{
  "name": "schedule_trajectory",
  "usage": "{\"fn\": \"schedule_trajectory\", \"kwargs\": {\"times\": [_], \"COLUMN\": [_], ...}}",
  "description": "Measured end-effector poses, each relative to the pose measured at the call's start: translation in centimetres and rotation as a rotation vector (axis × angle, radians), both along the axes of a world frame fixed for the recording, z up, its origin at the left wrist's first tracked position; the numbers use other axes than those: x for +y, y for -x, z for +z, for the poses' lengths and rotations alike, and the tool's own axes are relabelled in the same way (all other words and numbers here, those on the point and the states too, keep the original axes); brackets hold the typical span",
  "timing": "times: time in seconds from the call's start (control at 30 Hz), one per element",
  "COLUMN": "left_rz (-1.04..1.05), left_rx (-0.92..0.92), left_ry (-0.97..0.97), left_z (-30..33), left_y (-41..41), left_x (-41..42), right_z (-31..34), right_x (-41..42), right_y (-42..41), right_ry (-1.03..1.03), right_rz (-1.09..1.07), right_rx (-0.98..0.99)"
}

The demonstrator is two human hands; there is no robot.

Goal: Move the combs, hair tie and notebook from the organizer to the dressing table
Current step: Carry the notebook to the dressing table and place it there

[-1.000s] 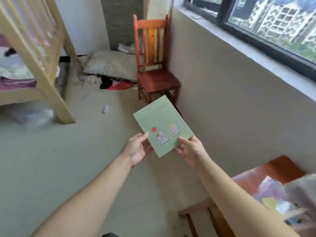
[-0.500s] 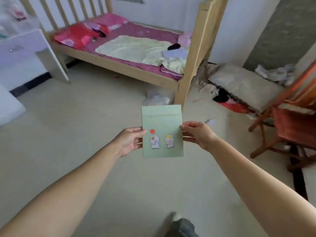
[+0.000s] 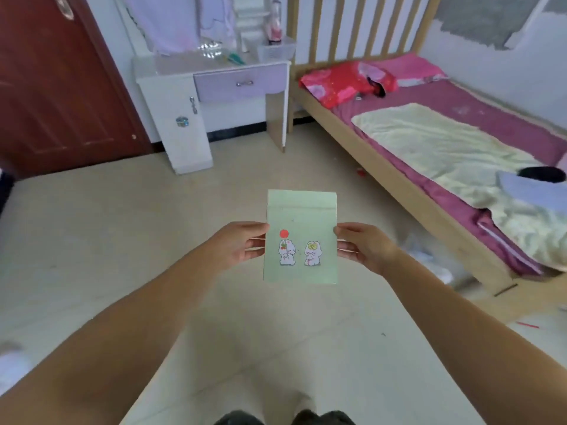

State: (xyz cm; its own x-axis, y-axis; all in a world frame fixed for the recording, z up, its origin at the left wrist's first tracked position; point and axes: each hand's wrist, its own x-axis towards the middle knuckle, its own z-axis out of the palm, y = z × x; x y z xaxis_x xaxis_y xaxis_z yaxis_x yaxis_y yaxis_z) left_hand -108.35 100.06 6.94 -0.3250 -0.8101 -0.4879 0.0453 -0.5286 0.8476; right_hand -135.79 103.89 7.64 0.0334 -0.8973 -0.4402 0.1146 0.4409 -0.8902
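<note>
I hold a pale green notebook (image 3: 302,228) with two cartoon bunnies and a red dot on its cover, out in front of me above the floor. My left hand (image 3: 237,246) grips its left edge and my right hand (image 3: 363,246) grips its right edge. The white dressing table (image 3: 171,69) with a lilac drawer stands ahead against the far wall, well beyond the notebook. A green comb-like item (image 3: 236,58) and some clear shiny items lie on its top. The organizer is out of view.
A dark red door (image 3: 58,87) is left of the dressing table. A wooden bed (image 3: 399,182) with pink bedding and a yellow blanket runs along the right. A white basket (image 3: 274,52) sits on the table's right end. Beige floor lies between me and the table.
The view has swung left from the chair and window wall past the bed to face the dressing table. Both hands keep the notebook, now held straight.
</note>
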Motion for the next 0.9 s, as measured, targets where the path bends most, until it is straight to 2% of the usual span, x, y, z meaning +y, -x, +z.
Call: {"fn": "schedule_trajectory", "kwargs": {"times": [0.17,0.3,0.67,0.9], "left_rz": [0.252,0.335,0.365,0.415], "left_rx": [-0.029,-0.03,-0.03,-0.07], "left_ry": [-0.028,-0.015,-0.011,-0.039], "left_z": [-0.9,-2.0,0.6,-1.2], "left_y": [-4.2,-7.9,-16.1,-19.5], "left_x": [-8.6,-17.2,-46.6,-65.5], "right_z": [-0.6,-1.3,0.4,-0.8], "right_x": [-13.9,-25.1,-54.7,-73.4], "right_y": [-4.3,-8.6,-17.5,-21.4], "right_ry": [-0.025,-0.009,0.018,0.021], "right_rz": [0.171,0.264,0.242,0.252], "right_rx": [0.018,0.033,0.039,0.052]}}
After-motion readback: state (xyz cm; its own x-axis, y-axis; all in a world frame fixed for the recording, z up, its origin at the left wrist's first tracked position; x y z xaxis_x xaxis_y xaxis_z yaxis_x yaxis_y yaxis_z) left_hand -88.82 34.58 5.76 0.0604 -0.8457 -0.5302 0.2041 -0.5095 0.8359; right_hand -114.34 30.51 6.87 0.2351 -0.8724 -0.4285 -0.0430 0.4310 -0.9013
